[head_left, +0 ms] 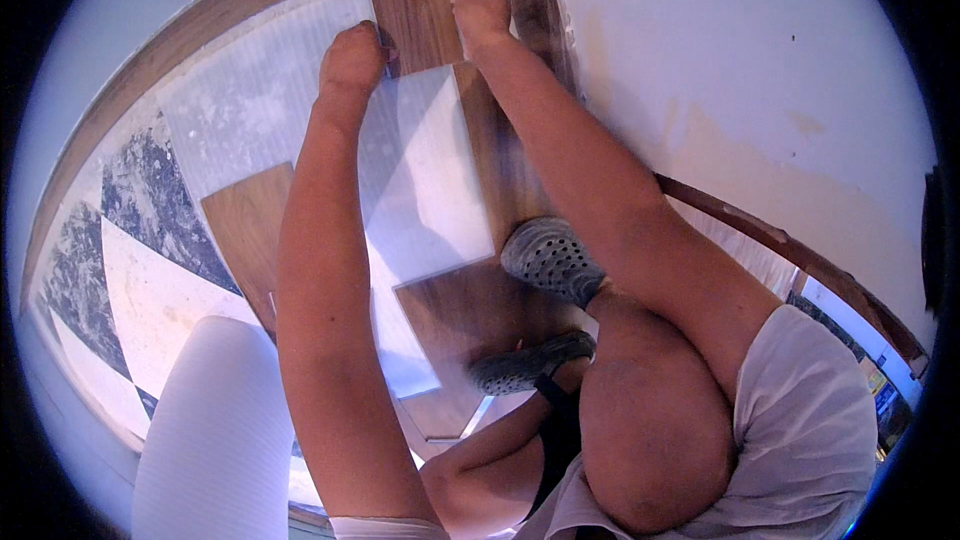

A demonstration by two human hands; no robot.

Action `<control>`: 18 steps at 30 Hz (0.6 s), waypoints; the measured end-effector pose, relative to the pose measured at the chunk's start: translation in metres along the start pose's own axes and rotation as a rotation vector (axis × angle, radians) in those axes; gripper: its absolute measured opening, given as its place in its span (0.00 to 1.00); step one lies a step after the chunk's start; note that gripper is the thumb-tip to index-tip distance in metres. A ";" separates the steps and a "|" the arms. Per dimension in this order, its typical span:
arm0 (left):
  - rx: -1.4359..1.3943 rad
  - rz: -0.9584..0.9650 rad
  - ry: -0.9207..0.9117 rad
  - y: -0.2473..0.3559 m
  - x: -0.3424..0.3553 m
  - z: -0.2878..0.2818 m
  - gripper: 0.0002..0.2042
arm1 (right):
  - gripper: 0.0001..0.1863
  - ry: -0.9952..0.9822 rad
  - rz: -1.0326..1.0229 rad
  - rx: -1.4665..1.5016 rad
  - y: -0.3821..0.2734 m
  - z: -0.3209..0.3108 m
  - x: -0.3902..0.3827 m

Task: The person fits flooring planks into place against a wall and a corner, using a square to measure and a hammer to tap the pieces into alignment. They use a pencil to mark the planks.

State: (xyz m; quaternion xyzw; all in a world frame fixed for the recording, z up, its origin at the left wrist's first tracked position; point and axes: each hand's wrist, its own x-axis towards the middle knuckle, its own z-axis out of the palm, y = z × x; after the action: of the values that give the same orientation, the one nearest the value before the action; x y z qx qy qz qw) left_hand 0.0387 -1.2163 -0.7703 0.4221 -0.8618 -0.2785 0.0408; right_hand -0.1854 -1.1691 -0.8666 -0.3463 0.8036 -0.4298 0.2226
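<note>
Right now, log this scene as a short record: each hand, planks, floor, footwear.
Left hand: at the left edge of a brown plank; grip unclear
Right hand: by that plank's right edge; grip unclear
Other planks: several, including a dark brown one near the feet
Floor: pale sheet, black-and-white checked surface at left
Footwear: grey perforated clogs

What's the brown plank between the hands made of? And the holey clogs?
The brown plank looks like smooth wood or wood-look laminate, because grain lines run along it. The holey clogs seem moulded from dull foam or rubber: they're chunky, with neat round holes.
</note>
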 end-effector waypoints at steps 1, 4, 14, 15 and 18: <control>-0.019 0.022 0.014 0.012 0.005 0.004 0.16 | 0.14 0.017 -0.092 -0.089 0.019 -0.012 0.012; 0.004 0.018 0.039 0.012 0.002 0.008 0.15 | 0.14 0.015 -0.056 -0.028 0.008 -0.018 0.004; 0.065 -0.131 -0.009 -0.020 -0.023 -0.009 0.17 | 0.14 -0.136 0.227 0.501 -0.069 -0.005 -0.041; 0.047 -0.128 0.016 -0.021 -0.026 -0.010 0.16 | 0.14 -0.142 0.245 0.542 -0.070 -0.002 -0.042; -0.022 -0.095 0.081 -0.012 -0.028 -0.010 0.16 | 0.14 -0.124 0.242 0.508 -0.061 -0.007 -0.032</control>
State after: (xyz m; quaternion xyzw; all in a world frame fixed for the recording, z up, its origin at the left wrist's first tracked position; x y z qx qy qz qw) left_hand 0.0685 -1.2054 -0.7640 0.4730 -0.8352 -0.2725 0.0669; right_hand -0.1465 -1.1647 -0.8095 -0.2066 0.6906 -0.5656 0.4007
